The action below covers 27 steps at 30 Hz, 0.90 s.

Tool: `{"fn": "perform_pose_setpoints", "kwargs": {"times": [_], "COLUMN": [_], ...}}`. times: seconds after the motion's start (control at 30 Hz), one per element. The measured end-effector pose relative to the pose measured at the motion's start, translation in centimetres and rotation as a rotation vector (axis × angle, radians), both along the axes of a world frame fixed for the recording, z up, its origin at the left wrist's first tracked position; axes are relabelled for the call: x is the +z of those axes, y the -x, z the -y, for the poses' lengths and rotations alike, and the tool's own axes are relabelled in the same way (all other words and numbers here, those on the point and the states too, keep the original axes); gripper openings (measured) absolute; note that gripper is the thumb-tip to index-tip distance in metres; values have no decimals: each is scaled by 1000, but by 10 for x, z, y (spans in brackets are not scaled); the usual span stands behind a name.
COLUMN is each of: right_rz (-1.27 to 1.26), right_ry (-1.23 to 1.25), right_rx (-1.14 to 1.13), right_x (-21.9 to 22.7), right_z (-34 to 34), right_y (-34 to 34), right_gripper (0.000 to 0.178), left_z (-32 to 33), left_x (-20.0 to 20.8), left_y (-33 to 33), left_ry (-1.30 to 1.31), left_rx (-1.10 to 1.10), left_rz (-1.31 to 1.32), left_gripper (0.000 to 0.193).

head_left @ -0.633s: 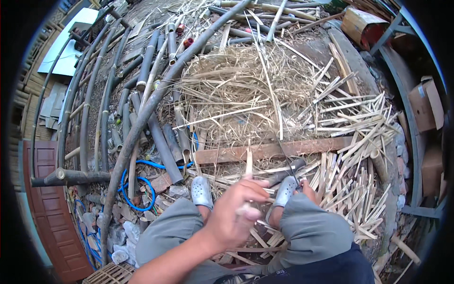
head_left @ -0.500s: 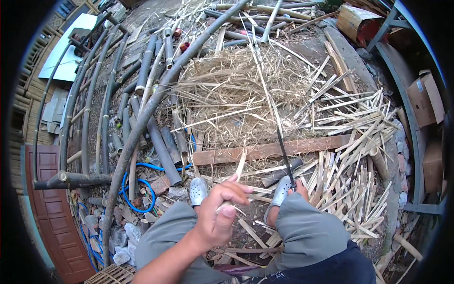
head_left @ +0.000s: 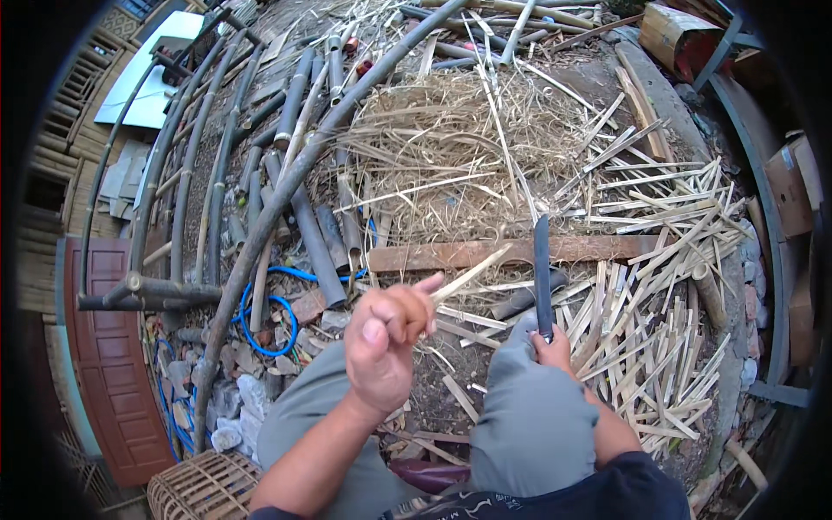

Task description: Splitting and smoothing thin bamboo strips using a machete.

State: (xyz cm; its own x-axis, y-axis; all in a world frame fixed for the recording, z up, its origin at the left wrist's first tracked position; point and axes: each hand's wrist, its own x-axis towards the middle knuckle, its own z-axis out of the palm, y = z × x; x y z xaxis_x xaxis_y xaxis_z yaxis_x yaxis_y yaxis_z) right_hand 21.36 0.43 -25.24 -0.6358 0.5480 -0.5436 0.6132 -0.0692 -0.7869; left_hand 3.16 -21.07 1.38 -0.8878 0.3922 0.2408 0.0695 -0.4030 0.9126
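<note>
My left hand point(head_left: 386, 338), its fingers curled, grips a short pale bamboo strip point(head_left: 472, 273). The strip sticks out up and to the right, its narrow tip in front of a reddish-brown wooden beam point(head_left: 416, 257) lying across the ground. In my right hand point(head_left: 553, 348), fingers wrapped round the handle, is a long dark-bladed machete point(head_left: 542, 273). Its blade points away from me, its broad side showing, and crosses in front of the beam. The right hand is close above my right knee. Blade and strip are apart.
Curly bamboo shavings point(head_left: 459, 156) heap beyond the beam. Many split bamboo strips point(head_left: 650, 347) lie at the right. A long dark pole point(head_left: 286, 186) slants across the left, near bamboo tubes and a blue hose point(head_left: 295, 325). A woven bamboo basket point(head_left: 208, 490) stands lower left.
The machete has turned from nearly edge-on to showing its broad side. The left hand has tilted the strip from near upright toward the right. My view and knees have shifted.
</note>
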Motion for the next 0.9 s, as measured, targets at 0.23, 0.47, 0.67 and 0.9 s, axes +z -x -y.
{"fn": "perform_pose_setpoints", "kwargs": {"times": [0.23,0.47,0.67,0.9], "right_rz": [-146,37,38,3], "right_ry": [-276,-215,-199,-198], "right_rx": [-48,51,143,240], "right_x": [0,-28,-21,-3], "right_z": [11,7,-2,-10], "right_y": [-55,-66,-54,-37], "right_gripper": [22,25,25,26], "left_z": [-26,-35,-49,-62], "left_x": [-29,-22,-22,-21], "left_y": [3,3,-7,-10], "left_ry": [97,181,234,254], "left_rx": [-55,-97,-176,-173], "left_rz": [-54,-46,-136,-156], "left_gripper": [40,40,37,33]}}
